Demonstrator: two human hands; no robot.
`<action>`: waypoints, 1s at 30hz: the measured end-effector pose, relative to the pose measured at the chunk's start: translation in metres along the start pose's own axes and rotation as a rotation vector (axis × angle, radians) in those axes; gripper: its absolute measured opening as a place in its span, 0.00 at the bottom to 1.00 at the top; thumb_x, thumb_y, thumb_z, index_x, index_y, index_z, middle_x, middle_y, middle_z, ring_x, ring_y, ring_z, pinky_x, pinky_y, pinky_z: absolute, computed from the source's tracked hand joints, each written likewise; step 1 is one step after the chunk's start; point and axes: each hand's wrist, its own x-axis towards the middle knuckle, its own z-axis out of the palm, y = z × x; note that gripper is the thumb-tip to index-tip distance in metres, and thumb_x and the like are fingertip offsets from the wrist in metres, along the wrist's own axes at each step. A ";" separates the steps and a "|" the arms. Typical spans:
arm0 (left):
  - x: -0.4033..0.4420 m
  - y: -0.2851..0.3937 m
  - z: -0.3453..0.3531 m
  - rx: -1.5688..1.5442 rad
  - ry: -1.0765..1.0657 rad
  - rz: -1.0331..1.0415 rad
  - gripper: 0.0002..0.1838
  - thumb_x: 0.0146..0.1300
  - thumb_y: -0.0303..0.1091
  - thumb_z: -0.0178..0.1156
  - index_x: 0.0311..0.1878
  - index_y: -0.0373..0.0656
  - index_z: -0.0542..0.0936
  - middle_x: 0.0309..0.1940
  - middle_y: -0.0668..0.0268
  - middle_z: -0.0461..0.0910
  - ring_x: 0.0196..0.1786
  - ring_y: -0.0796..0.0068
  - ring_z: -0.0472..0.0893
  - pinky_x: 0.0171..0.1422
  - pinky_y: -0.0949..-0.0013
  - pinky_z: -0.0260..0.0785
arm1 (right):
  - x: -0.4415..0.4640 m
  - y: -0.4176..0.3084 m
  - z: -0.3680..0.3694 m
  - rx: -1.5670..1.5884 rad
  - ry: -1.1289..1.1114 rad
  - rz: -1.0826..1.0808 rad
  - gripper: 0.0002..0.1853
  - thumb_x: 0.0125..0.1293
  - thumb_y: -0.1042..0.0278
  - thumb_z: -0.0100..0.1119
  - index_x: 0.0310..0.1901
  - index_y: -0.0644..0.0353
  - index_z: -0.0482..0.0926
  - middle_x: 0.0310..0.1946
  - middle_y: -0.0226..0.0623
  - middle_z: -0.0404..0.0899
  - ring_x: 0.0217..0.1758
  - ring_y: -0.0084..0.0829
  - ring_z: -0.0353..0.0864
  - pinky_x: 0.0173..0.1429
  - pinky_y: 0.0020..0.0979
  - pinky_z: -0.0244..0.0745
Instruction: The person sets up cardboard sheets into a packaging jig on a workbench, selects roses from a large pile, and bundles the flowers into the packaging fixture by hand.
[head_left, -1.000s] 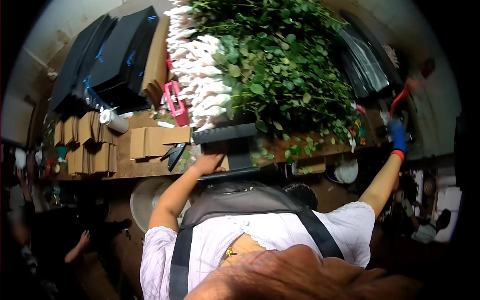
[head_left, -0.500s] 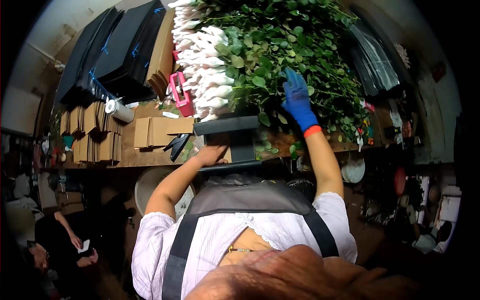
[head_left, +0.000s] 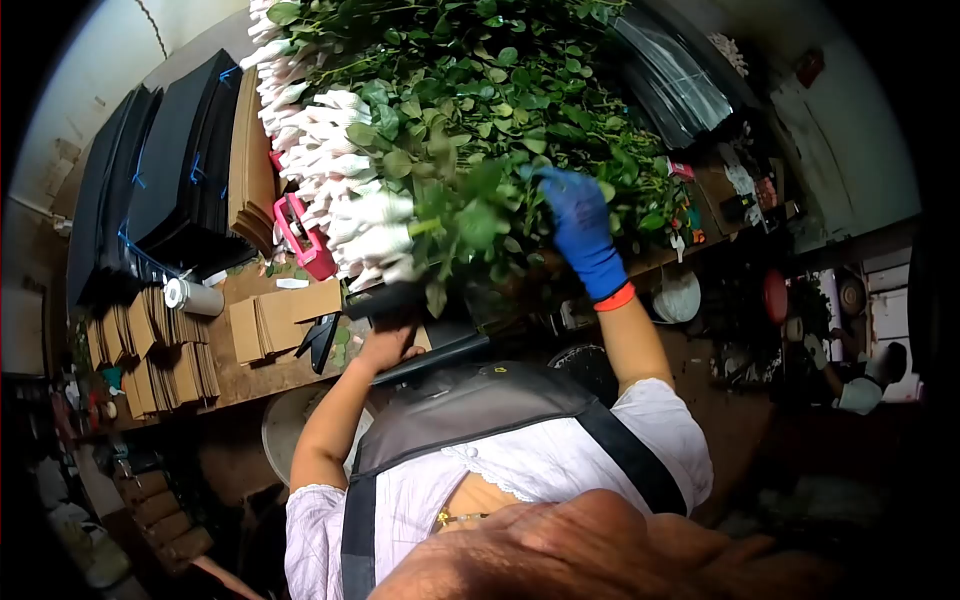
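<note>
My bare left hand (head_left: 390, 345) lies in the black tray-like holder (head_left: 440, 355) at the table's front edge, its fingertips beside a strip of brown cardboard; its grip is partly hidden. My right hand (head_left: 572, 200), in a blue glove with an orange cuff, is closed around leafy green stems (head_left: 480, 215) above the front of the pile. White net-wrapped flower heads (head_left: 370, 235) lie at the left end of the stems, some blurred. A larger pile of leafy stems (head_left: 500, 80) spreads behind.
Folded brown cardboard pieces (head_left: 270, 322), black scissors (head_left: 318, 342), a white roll (head_left: 193, 297) and a pink tape dispenser (head_left: 305, 238) are on the left. Black sheet stacks (head_left: 185, 150) stand behind them. Plastic sleeves (head_left: 675, 85) lie at the back right. Buckets stand below.
My right hand came in from the far right onto the stems, and leafy stems are now lifted toward the front. My left hand stays at the holder. The whole view has turned slightly.
</note>
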 end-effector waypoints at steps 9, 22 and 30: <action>0.007 -0.013 0.015 0.080 0.234 0.165 0.47 0.59 0.59 0.64 0.74 0.38 0.61 0.77 0.48 0.52 0.79 0.44 0.49 0.82 0.51 0.43 | 0.237 0.026 -0.075 -0.135 0.672 -0.325 0.18 0.61 0.68 0.60 0.53 0.55 0.76 0.43 0.46 0.83 0.42 0.49 0.82 0.49 0.46 0.76; 0.009 -0.022 0.029 0.158 0.377 0.215 0.46 0.58 0.61 0.63 0.72 0.40 0.65 0.76 0.49 0.56 0.79 0.45 0.50 0.82 0.51 0.44 | 0.019 0.013 0.086 0.177 -0.397 -0.101 0.19 0.59 0.63 0.67 0.53 0.53 0.81 0.61 0.40 0.78 0.57 0.47 0.81 0.60 0.43 0.76; 0.006 -0.018 0.025 0.125 0.385 0.221 0.42 0.60 0.59 0.63 0.70 0.39 0.67 0.74 0.50 0.60 0.78 0.47 0.53 0.81 0.52 0.46 | 0.006 0.001 0.001 0.199 -0.001 0.000 0.19 0.58 0.72 0.65 0.53 0.52 0.81 0.46 0.39 0.82 0.47 0.44 0.82 0.53 0.40 0.77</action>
